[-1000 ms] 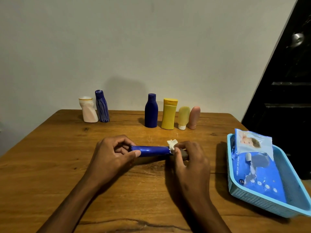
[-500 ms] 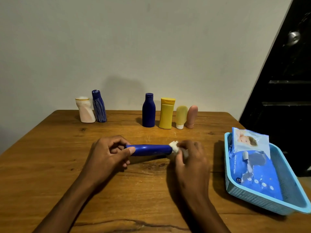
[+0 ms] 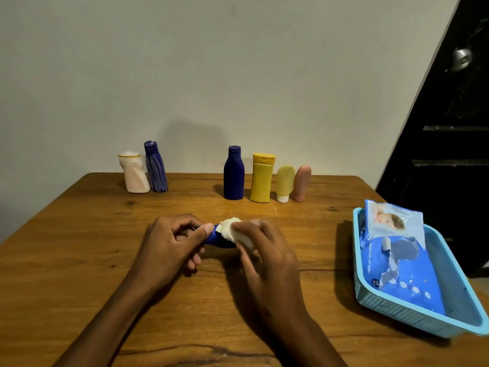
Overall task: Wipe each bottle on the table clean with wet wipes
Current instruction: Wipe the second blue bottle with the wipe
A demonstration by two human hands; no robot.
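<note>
— Wiping is the step in hand, I judge: at centre frame the left hand (image 3: 169, 243) curls its fingers round one end of a blue bottle (image 3: 214, 237) lying sideways just above the table (image 3: 79, 260), while the right hand (image 3: 267, 250) presses a folded wet wipe (image 3: 232, 229) around it.

— And next?

— Probably a stroke along the body, the left grip steady. Six bottles stand in the upper middle.

two bare forearms, left hand (image 3: 169, 242), right hand (image 3: 267, 250), no sleeves
</note>
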